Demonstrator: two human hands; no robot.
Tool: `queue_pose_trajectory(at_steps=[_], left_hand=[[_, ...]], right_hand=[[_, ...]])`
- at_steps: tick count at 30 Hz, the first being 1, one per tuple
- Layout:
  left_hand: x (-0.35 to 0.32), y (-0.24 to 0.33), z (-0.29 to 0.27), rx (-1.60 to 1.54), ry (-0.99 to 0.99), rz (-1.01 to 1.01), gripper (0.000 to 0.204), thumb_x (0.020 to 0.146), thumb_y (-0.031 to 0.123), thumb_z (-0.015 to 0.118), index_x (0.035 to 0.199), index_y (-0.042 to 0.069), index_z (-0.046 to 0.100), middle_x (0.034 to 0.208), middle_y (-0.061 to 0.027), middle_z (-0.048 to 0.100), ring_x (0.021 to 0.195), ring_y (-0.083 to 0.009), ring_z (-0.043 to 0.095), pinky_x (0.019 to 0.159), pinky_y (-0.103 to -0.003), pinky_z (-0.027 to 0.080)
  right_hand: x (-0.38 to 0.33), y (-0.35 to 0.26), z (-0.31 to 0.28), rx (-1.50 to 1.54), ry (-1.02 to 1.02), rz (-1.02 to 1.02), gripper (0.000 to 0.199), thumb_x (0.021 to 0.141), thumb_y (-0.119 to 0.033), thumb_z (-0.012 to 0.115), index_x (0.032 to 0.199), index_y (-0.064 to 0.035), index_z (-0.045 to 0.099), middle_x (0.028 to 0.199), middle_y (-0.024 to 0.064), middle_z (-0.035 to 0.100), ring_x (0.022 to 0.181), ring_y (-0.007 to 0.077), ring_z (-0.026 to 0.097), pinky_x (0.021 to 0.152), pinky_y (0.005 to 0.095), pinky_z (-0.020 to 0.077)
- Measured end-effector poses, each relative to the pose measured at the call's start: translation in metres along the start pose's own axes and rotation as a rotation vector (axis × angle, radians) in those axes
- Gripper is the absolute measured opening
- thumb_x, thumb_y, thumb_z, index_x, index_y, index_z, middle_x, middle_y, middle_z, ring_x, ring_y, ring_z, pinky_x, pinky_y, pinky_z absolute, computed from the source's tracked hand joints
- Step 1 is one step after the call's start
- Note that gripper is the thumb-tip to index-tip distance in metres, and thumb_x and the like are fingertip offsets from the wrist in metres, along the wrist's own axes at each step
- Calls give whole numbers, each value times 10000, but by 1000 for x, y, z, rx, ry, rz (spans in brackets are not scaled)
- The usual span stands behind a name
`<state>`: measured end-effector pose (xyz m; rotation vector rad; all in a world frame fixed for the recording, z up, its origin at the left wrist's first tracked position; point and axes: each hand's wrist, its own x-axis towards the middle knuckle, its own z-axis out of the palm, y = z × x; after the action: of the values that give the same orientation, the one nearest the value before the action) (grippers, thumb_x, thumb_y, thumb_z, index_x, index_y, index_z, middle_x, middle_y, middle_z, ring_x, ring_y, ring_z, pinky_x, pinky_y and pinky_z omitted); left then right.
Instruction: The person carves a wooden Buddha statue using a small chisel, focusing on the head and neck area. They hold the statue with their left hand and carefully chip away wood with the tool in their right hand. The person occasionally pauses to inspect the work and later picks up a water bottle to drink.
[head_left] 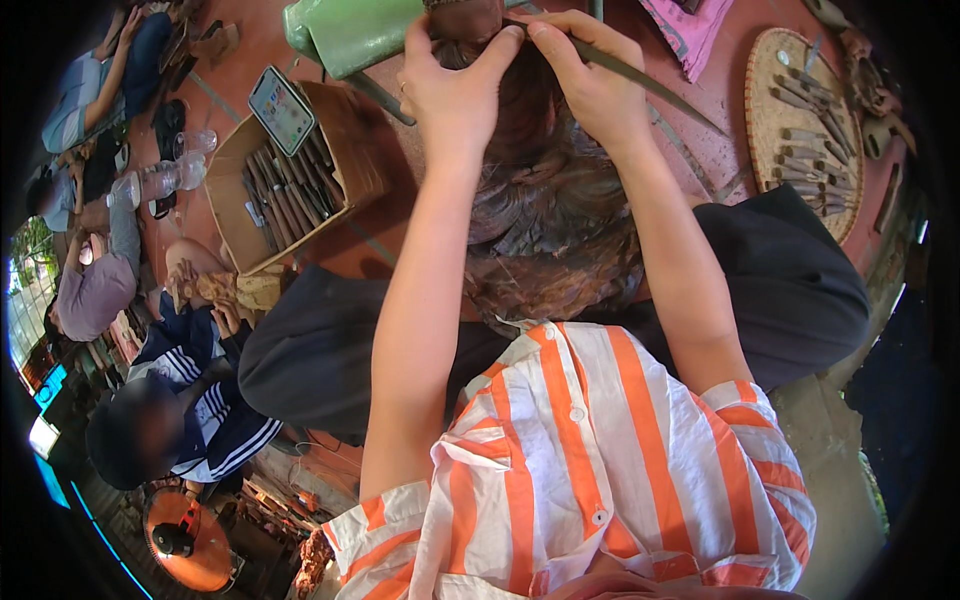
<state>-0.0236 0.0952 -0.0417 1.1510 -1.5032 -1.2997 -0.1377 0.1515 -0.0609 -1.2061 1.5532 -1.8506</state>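
Your left hand (455, 85) clamps its grip around the top of the brown wood carving (545, 200), which rests on your lap between your forearms. Your right hand (585, 75) pinches a long chisel (640, 80) against the carving's top. A cardboard box of chisels (290, 180) sits left, a round woven tray (795, 120) right.

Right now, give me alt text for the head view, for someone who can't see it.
Seen from above, a person's left hand steadies a brown wood carving on their lap while the right hand holds a thin chisel to its top. A cardboard box of tools sits to the left, a woven tray of tools to the right.
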Motion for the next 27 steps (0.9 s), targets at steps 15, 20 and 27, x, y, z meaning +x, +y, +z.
queue_pose_trajectory(at_steps=[15,20,27], left_hand=[[-3,0,-3,206,61,3,556,806,221,799,1226,-32,536,1140,-124,644,1063,-165,601,928,-299,466],[4,-15,-10,52,-2,43,570,801,248,801,1231,-18,538,1146,-125,635,1065,-178,595,922,-304,466],[1,-15,0,204,136,36,785,659,464,849,1193,-41,573,1141,-225,648,1106,-330,606,980,-428,442]], right_hand=[[4,-13,-12,-28,-106,55,201,905,-181,652,952,7,705,826,63,707,770,113,631,713,252,494],[9,-5,-11,-55,-139,35,209,905,-190,657,970,4,699,836,55,704,778,104,622,710,250,492],[8,-13,-18,-1,-177,149,189,934,-155,639,993,15,697,914,18,702,869,72,596,789,228,470]])
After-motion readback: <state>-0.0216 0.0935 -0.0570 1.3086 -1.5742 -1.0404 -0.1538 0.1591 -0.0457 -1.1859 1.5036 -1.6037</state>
